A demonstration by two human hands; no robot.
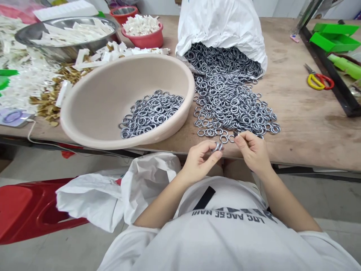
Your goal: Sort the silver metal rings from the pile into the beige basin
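Observation:
Between the thumb and fingers of my left hand (199,160) are a couple of grey rings (217,147), held over the table's front edge. My right hand (253,151) is pinched around a small dark object (235,134), too small to name, at the near edge of a heap of loose grey rings (228,101). The heap spills from a white sack (220,26) lying open behind it. To the left stands a large beige basin (93,94) with a pile of similar rings (153,113) inside.
Scissors (318,79) and green trays (334,37) lie at the right by a black bar (332,71). A metal bowl (64,51), a red bowl (145,39) and white and brass-coloured parts crowd the left. A red stool (25,210) and white bags (96,199) are below.

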